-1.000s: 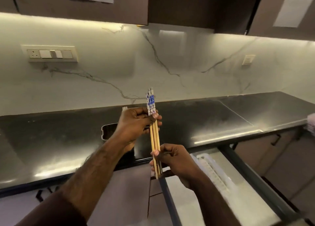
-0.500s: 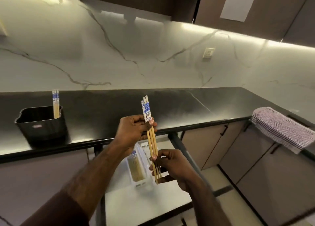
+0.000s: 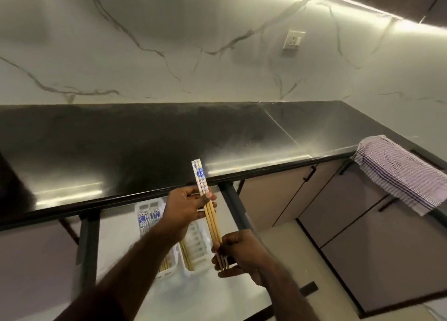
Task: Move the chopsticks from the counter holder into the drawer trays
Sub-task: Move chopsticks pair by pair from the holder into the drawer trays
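Note:
A small bundle of wooden chopsticks (image 3: 212,218) with blue-and-white patterned tops is held upright over the open drawer. My left hand (image 3: 185,209) grips the bundle just below the patterned tops. My right hand (image 3: 238,253) is closed around the thin lower tips. Below my hands, white drawer trays (image 3: 197,268) sit in the drawer. The left tray (image 3: 138,208) holds several chopsticks with the same blue pattern. The counter holder is out of view.
The black counter (image 3: 145,139) runs across the view with its front edge above the drawer. A striped purple-and-white towel (image 3: 399,170) hangs over the counter edge at the right. The drawer's dark side rails (image 3: 235,207) flank the white drawer floor (image 3: 116,236). Closed cabinet doors lie to the right.
The view has swung right and down: the black counter holder has left the frame and the open drawer with its trays now lies beneath my hands. Both hands keep their grip on the bundle.

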### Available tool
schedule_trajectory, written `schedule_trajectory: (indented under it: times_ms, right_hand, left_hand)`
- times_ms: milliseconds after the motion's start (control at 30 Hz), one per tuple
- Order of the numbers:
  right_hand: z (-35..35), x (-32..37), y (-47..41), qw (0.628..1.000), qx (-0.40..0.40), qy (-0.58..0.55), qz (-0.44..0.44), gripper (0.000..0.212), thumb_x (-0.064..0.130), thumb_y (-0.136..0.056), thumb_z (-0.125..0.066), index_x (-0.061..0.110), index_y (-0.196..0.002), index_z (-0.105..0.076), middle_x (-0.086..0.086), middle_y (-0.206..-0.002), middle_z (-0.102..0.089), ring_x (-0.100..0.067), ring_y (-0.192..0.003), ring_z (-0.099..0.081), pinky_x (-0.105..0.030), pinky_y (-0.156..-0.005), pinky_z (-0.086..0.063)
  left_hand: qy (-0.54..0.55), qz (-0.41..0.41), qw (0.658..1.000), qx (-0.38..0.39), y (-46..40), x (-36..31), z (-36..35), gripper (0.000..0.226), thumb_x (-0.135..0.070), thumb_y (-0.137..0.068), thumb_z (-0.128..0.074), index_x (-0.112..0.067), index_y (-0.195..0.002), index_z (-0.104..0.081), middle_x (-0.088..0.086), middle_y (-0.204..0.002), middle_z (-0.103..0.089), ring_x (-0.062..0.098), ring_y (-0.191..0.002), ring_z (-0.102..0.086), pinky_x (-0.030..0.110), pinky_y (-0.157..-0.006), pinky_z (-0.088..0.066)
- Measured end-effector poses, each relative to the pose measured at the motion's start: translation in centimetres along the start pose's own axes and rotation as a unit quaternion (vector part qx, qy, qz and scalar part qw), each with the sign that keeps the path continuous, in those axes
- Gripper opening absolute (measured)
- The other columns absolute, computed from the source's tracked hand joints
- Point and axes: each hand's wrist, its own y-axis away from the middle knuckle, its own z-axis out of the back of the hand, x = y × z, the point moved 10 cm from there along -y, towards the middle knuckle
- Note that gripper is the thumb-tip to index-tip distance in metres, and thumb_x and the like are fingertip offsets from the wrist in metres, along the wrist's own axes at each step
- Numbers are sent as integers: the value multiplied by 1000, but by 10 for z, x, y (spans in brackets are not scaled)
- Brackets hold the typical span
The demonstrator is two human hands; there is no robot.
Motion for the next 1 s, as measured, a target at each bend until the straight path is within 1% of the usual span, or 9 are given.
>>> schedule_trajectory:
  times_ms: [100,200,433,533,633,700,800,900,1000]
  right_hand:
    - [7,-19,-37,997,11,25,-68,19,8,-97,-56,-5,-98,-69,-17,-85,-67,-26,-74,-66,-47,-78,-61]
    - [6,-40,-65,991,26,38,-129,17,8,-96,-56,-3,-95,-69,-17,-85,-68,-26,-74,-66,-45,-76,-61]
    - [-1,-83,-113,968,57,78,-230,19,9,-96,-52,0,-88,-66,-13,-76,-66,-21,-64,-64,-38,-69,-61]
    - [-5,-88,-136,966,53,77,-240,20,13,-98,-52,2,-87,-64,-10,-73,-64,-17,-60,-62,-34,-68,-59]
    - [-12,-90,-163,968,37,65,-241,18,13,-95,-57,1,-82,-64,-10,-70,-65,-18,-58,-63,-36,-67,-60]
    - [-14,-92,-181,969,14,64,-237,16,11,-89,-66,-5,-89,-67,-13,-71,-69,-22,-57,-68,-41,-66,-62]
    - [-19,-105,-216,971,-14,93,-218,32,18,-74,-80,0,-97,-68,-15,-81,-74,-28,-66,-74,-44,-57,-62]
    - [-28,-158,-278,968,-25,147,-202,51,33,-52,-85,10,-94,-66,-10,-85,-74,-28,-75,-74,-45,-64,-62]
    - [-38,-184,-305,962,-37,167,-211,54,36,-48,-82,14,-93,-63,-8,-88,-73,-29,-80,-73,-46,-68,-62]
  left_hand:
    - [-21,60,998,8,-32,47,1,19,-10,-90,-62,-5,-108,-64,10,-94,-75,23,-87,-73,40,-81,-59]
    - [-41,122,992,5,-47,90,9,16,-7,-89,-63,1,-103,-66,16,-95,-73,27,-86,-73,42,-79,-60]
    - [-89,217,972,5,-65,162,20,10,6,-85,-63,7,-94,-66,24,-91,-72,29,-80,-74,34,-67,-61]
    - [-126,214,968,-12,-83,173,29,10,5,-84,-65,7,-93,-67,21,-88,-73,26,-76,-74,30,-63,-61]
    - [-204,187,960,-33,-101,178,40,14,-3,-82,-70,0,-96,-68,13,-89,-73,24,-80,-73,32,-71,-60]
    - [-282,162,945,-40,-111,180,46,20,-9,-82,-72,-7,-102,-68,6,-95,-72,20,-89,-70,30,-78,-56]
    - [-380,136,914,-41,-121,181,51,23,-16,-85,-69,-12,-108,-66,3,-103,-71,16,-93,-69,34,-85,-56]
    - [-439,111,892,-13,-128,180,51,22,-17,-88,-66,-14,-110,-64,3,-106,-70,16,-96,-69,33,-85,-57]
    - [-502,78,860,42,-132,182,42,19,-17,-93,-58,-12,-110,-65,4,-108,-69,15,-96,-68,28,-84,-56]
